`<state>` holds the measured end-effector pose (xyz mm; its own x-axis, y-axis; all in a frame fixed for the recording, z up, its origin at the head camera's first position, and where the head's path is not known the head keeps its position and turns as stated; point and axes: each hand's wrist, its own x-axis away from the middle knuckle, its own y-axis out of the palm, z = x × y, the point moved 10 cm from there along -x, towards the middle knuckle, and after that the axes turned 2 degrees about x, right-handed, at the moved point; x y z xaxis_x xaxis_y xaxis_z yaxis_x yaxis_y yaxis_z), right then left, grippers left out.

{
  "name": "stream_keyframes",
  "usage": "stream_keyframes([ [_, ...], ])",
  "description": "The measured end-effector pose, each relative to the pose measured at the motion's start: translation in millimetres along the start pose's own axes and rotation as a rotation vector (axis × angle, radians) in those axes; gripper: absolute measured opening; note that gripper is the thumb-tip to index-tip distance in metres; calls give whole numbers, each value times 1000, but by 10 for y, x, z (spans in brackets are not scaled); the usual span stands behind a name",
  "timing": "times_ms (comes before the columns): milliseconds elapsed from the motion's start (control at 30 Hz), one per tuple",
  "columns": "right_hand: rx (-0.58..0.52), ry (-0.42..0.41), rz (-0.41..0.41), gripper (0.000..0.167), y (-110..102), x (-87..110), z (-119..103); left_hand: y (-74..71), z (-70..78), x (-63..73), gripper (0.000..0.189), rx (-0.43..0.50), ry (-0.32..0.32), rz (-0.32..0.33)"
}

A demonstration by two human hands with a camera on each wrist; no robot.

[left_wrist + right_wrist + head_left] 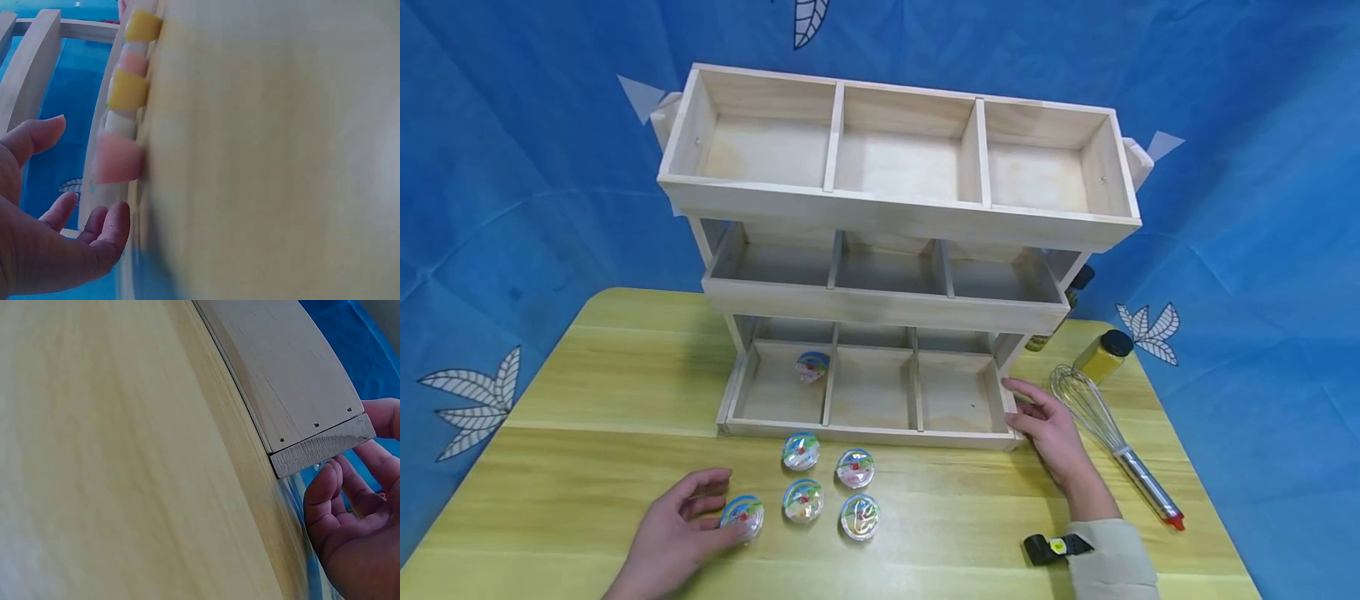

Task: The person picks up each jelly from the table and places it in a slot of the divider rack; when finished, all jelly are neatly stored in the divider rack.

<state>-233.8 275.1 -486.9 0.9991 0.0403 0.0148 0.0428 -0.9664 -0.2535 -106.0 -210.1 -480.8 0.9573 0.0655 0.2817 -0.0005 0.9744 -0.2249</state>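
Note:
Beside the nearest jelly cup (742, 517), my left hand (673, 529) has its thumb and fingers spread; in the left wrist view a gap shows between the fingers and the pink cup (119, 157). Several more jelly cups, one of them here (860, 517), stand on the table in front of a three-tier wooden rack (880, 312). Another cup (812, 367) sits in the rack's bottom left compartment. At the rack's lower right corner my right hand (1051, 429) grips the end wall, thumb and index finger over its edge, other fingers curled outside it.
Right of the rack lie a whisk (1108, 437) and a yellow bottle (1103, 356) with a black cap. A dark-capped bottle (1078, 283) is partly hidden behind the rack. A small black device (1047, 550) is strapped at my right sleeve. Blue cloth (535, 167) hangs around the table.

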Motion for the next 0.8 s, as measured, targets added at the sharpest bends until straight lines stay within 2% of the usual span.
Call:
stream_keyframes([
  [200, 7, 2, 0, 51, 4, -7, -12, 119, -100, 13, 68, 48, -4, -29],
  [400, -4, 1, 0, 51, 0, -5, -5, 217, -130, 34, 69, 6, -17, -62],
  [567, -9, -6, 1, 51, -3, -3, -8, 231, -102, 49, 66, -18, -5, -40],
  [800, 8, -1, -1, 50, 1, 3, -11, 198, -65, 50, 59, -95, 45, -9],
])
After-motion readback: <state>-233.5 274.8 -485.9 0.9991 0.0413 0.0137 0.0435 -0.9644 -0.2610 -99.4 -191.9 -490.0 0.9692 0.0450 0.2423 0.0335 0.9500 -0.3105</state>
